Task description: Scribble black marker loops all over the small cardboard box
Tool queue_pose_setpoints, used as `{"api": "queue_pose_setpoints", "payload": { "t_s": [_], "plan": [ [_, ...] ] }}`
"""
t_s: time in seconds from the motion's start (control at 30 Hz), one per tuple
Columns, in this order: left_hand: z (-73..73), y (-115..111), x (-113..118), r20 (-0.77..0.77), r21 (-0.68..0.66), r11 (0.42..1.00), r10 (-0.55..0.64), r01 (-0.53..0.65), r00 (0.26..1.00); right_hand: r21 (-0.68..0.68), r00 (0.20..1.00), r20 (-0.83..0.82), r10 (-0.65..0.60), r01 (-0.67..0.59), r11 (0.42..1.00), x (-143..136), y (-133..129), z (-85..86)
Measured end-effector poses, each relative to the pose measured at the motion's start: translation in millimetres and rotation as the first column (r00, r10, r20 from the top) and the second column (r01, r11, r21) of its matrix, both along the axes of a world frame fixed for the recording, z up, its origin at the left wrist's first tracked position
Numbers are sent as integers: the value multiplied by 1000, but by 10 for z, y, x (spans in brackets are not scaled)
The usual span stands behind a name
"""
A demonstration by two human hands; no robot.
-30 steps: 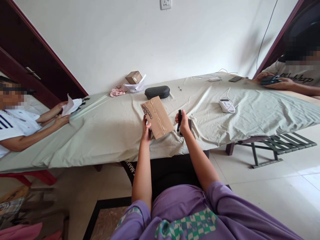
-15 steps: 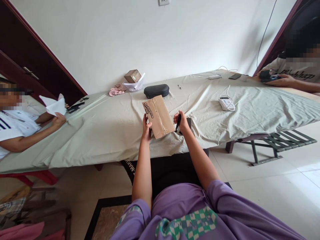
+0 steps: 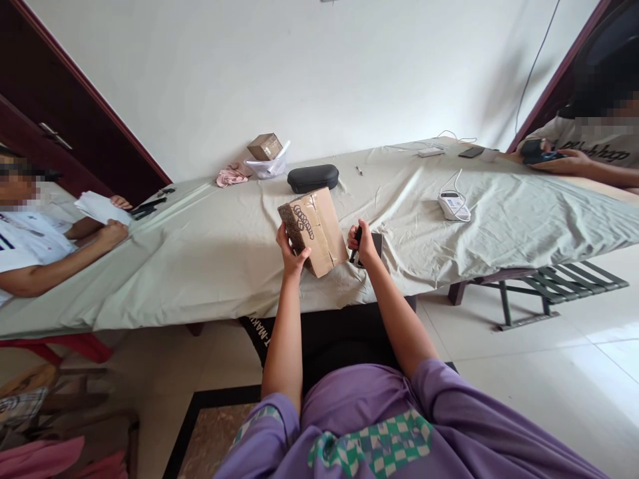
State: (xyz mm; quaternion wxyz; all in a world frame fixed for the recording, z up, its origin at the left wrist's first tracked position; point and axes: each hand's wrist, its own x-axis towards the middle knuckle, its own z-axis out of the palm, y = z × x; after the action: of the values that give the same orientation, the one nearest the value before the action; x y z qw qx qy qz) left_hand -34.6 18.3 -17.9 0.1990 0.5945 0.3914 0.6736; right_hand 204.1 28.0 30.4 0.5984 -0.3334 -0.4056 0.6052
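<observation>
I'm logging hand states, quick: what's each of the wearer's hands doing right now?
Left hand: holding the cardboard box, thumb at its near side.
Right hand: closed around a black marker.

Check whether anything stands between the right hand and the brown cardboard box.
Nothing visible stands between the right hand and the brown cardboard box, apart from the black pen-shaped object that hand holds. The left hand grips the box's left side.
</observation>
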Motion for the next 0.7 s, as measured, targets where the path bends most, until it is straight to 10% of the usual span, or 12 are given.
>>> {"api": "queue_pose_setpoints", "payload": {
  "t_s": [0.2,0.7],
  "plan": [
    [-70,-37,29,-290,325,939,208,-109,934,18,1000,10,21,-21,1000,4,21,-41],
    [-138,-68,86,-331,329,928,285,-173,900,153,979,182,-89,61,986,-49,-41,-128]
  ]
}}
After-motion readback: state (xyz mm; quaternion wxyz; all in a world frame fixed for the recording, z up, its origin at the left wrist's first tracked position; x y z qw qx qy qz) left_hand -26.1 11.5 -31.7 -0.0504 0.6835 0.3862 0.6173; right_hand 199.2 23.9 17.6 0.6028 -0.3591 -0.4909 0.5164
